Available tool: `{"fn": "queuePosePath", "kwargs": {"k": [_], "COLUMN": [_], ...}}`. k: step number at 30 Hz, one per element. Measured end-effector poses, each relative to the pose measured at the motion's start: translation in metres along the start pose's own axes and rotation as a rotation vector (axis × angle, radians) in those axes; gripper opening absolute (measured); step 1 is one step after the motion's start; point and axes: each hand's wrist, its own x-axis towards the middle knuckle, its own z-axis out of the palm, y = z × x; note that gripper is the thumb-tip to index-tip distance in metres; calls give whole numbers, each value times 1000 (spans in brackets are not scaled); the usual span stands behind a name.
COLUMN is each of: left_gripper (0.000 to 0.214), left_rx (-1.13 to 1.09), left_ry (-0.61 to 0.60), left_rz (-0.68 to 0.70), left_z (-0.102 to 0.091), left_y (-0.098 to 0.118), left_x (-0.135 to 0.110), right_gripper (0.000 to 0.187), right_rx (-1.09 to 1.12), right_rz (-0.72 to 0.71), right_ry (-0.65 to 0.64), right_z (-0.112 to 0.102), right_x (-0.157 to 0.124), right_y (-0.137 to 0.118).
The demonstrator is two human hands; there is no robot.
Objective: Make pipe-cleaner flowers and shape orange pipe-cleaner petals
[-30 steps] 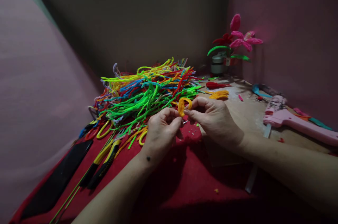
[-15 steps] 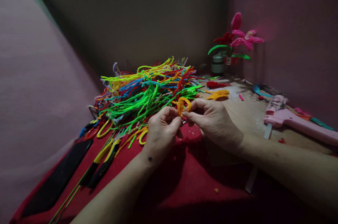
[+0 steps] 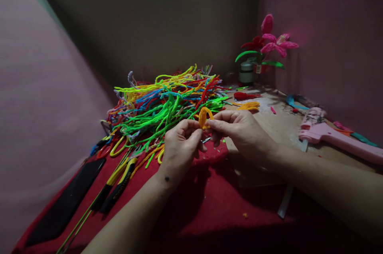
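Note:
Between my two hands is an orange pipe cleaner [image 3: 202, 118] bent into an upright loop. My right hand [image 3: 241, 129] pinches the lower right side of the loop between thumb and index finger. My left hand [image 3: 182, 141] is closed at its lower left, thumb and index finger together at the edge of the loop; the exact grip there is partly hidden. A small metallic piece [image 3: 206, 140] shows just below the fingers. Right behind the hands lies a big heap of pipe cleaners [image 3: 167, 102] in many colours.
Yellow-and-black pliers [image 3: 118, 184] and a black flat object [image 3: 66, 202] lie at left on the red cloth [image 3: 221, 210]. A pink glue gun [image 3: 338, 136] rests at right on a board. Orange [image 3: 249, 106] and red bundles [image 3: 247, 96] lie behind my right hand, near pink flowers [image 3: 279, 44].
The orange loop has turned slightly and risen a little, showing a wider opening. My left hand has shifted slightly left, with its fingertips farther from the right hand's.

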Motion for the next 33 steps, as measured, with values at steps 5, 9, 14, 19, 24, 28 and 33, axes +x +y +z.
{"fn": "queuePosePath", "kwargs": {"k": [5, 9, 14, 19, 24, 28, 33], "left_gripper": [12, 13, 14, 17, 8, 11, 16], "left_rx": [-135, -194, -151, -87, 62, 304, 466], "left_ry": [-55, -89, -119, -148, -125, -137, -174], "left_rz": [-34, -50, -55, -105, -4, 296, 417], "left_z": [0, 2, 2, -1, -2, -6, -11], "left_y": [1, 0, 3, 2, -8, -12, -8], "left_x": [-2, -2, -3, 1, 3, 2, 4], "right_gripper": [20, 19, 18, 19, 20, 20, 21], "right_rx": [-16, -56, 98, 178, 244, 277, 334], "right_rz": [44, 58, -34, -22, 40, 70, 91], "right_ry": [-4, -26, -40, 22, 86, 121, 121], "right_z": [2, 0, -3, -6, -6, -5, -5], "right_x": [1, 2, 5, 11, 13, 12, 12], "right_y": [2, 6, 8, 11, 11, 10, 10]}}
